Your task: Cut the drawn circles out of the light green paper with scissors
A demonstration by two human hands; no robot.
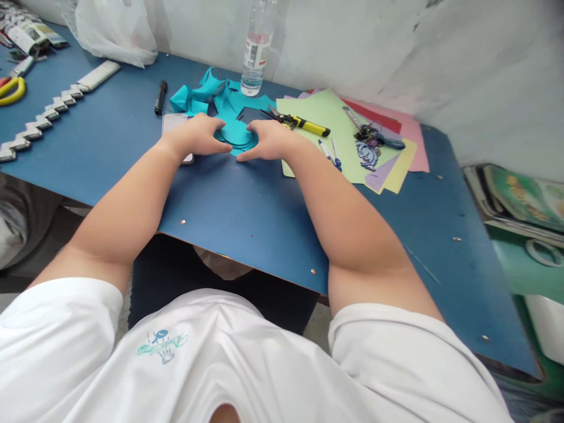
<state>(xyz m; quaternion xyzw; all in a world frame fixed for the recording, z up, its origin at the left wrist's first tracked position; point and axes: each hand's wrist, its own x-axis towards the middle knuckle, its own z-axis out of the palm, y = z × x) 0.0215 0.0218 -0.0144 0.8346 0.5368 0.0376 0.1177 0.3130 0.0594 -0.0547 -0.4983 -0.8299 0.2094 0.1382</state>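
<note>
A small stack of turquoise paper circles [237, 134] lies near the back of the blue table. From its left side my left hand [200, 134] grips the edge, with thumb and fingers curved around it. On the opposite side my right hand [269, 140] holds the stack the same way. Parts of the circles are covered by my fingers. Cut turquoise paper scraps [229, 100] lie just behind. A white flat object [174, 121], perhaps a phone, is partly hidden under my left wrist. Beside my right hand is a yellow-and-black utility knife [311, 126].
A water bottle [255, 59] stands against the wall. Coloured paper sheets [304, 153] are on the right, with pens and keys on them. To the left are a black marker [161, 97], a folded paper strip [57, 106], yellow-handled scissors [12, 89] and a plastic bag [114, 29].
</note>
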